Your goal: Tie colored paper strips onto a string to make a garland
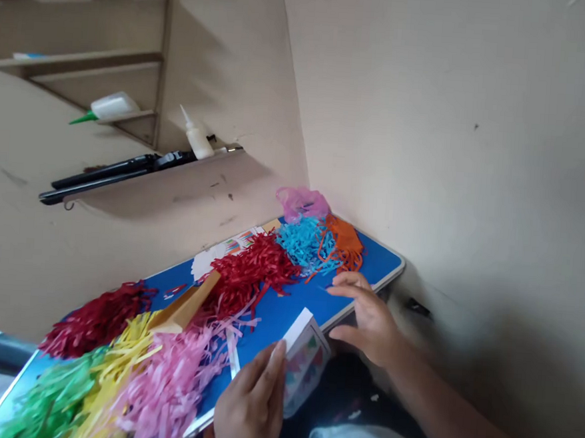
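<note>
My left hand point(254, 403) is closed on the edge of a white paper packet point(307, 363) printed with coloured bunting flags; it looks folded and is tilted at the table's front edge. To the packet's right, my right hand point(366, 317) hovers with fingers apart and holds nothing I can see. Beyond the hands lie bunches of shredded paper strips: red point(254, 263), light blue point(306, 240) and orange point(346, 239). Left of my left hand are heaps of pink strips point(171, 384), yellow strips point(122, 360) and green strips point(54, 396).
The blue table point(278, 321) stands in a wall corner. On it are a dark red heap point(100, 319), a tan folded sheet point(186, 308), white printed cutouts point(209, 260) and a pink plastic bag point(301, 203). A wall shelf point(125, 174) holds a glue bottle point(198, 139).
</note>
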Demonstrator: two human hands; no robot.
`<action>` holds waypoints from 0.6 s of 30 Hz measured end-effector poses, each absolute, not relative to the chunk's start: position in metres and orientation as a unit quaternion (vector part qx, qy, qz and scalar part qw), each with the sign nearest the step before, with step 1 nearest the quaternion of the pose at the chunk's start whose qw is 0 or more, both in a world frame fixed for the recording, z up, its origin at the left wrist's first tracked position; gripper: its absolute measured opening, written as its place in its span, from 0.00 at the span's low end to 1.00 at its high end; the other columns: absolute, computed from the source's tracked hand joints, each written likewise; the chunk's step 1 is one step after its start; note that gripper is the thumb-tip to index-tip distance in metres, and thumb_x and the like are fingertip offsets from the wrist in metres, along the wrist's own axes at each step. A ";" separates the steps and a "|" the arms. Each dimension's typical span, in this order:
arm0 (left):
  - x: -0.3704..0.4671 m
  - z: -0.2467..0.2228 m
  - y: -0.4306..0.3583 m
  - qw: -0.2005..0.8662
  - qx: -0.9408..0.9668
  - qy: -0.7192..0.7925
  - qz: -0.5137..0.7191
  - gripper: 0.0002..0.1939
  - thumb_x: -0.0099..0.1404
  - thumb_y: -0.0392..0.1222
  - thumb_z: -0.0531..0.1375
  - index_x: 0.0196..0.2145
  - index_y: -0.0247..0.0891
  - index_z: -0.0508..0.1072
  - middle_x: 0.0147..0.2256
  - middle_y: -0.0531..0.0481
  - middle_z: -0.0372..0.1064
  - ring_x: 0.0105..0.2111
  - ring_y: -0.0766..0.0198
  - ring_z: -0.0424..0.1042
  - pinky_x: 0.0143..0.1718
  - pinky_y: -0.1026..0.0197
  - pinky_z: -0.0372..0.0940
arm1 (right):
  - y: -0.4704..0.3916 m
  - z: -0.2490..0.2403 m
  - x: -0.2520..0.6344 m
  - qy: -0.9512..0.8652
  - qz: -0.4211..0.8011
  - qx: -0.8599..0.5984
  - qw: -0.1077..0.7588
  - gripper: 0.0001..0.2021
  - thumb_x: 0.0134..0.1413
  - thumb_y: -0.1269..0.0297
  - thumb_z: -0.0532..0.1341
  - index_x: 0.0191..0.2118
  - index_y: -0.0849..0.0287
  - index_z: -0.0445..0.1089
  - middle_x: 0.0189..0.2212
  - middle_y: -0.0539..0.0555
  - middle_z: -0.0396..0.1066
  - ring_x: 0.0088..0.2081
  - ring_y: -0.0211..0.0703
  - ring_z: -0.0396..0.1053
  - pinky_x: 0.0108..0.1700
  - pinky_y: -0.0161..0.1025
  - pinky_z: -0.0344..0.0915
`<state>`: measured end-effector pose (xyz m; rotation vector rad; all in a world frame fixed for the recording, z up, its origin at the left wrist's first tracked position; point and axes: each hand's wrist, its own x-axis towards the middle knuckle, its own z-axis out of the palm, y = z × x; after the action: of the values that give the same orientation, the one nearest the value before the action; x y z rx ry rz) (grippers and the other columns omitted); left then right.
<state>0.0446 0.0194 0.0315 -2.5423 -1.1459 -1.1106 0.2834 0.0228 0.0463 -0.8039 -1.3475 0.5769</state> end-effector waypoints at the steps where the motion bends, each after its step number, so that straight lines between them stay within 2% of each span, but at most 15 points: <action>1: 0.046 0.028 0.018 0.085 -0.836 -0.400 -0.366 0.24 0.66 0.32 0.59 0.58 0.48 0.67 0.48 0.46 0.76 0.42 0.58 0.78 0.41 0.61 0.72 | 0.017 0.043 0.277 -0.541 0.316 -0.337 0.703 0.18 0.45 0.52 0.72 0.42 0.52 0.74 0.48 0.55 0.67 0.53 0.51 0.64 0.57 0.48 0.58; 3: 0.048 0.020 0.013 0.112 -0.822 -0.425 -0.362 0.26 0.66 0.31 0.59 0.60 0.48 0.66 0.48 0.45 0.76 0.42 0.56 0.78 0.40 0.59 0.72 | 0.006 0.031 0.257 -0.412 0.478 -0.304 0.714 0.14 0.44 0.53 0.72 0.34 0.54 0.73 0.38 0.53 0.72 0.43 0.47 0.69 0.48 0.44 0.63; 6: 0.050 0.013 0.008 0.131 -0.818 -0.435 -0.354 0.29 0.65 0.31 0.59 0.62 0.48 0.63 0.48 0.44 0.76 0.43 0.54 0.77 0.41 0.57 0.72 | 0.000 0.012 0.222 -0.258 0.643 -0.289 0.661 0.14 0.39 0.59 0.74 0.27 0.58 0.70 0.23 0.48 0.69 0.27 0.38 0.64 0.35 0.36 0.60; 9: 0.051 0.012 0.005 0.143 -0.820 -0.439 -0.338 0.30 0.65 0.31 0.60 0.63 0.49 0.61 0.49 0.44 0.75 0.44 0.54 0.77 0.41 0.57 0.72 | 0.005 0.007 0.202 -0.221 0.658 -0.276 0.665 0.14 0.35 0.62 0.75 0.24 0.60 0.70 0.20 0.47 0.69 0.26 0.37 0.63 0.34 0.35 0.58; 13: 0.054 0.012 0.004 0.168 -0.817 -0.425 -0.352 0.26 0.66 0.32 0.59 0.61 0.47 0.64 0.47 0.45 0.76 0.42 0.57 0.77 0.40 0.59 0.71 | 0.005 0.018 0.199 -0.216 0.642 -0.297 0.673 0.13 0.33 0.62 0.75 0.23 0.60 0.71 0.20 0.47 0.68 0.26 0.37 0.63 0.35 0.35 0.59; 18: 0.056 0.013 0.007 0.169 -0.828 -0.385 -0.371 0.25 0.67 0.31 0.58 0.60 0.43 0.65 0.47 0.43 0.75 0.45 0.58 0.76 0.44 0.58 0.69 | -0.001 0.026 0.197 -0.207 0.616 -0.336 0.682 0.13 0.34 0.60 0.74 0.22 0.59 0.71 0.19 0.47 0.67 0.26 0.38 0.62 0.33 0.35 0.60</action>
<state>0.0563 0.0070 0.0134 -2.3533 -1.0957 -1.0543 0.1967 -0.0009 0.0255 -0.7547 -0.4651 1.3808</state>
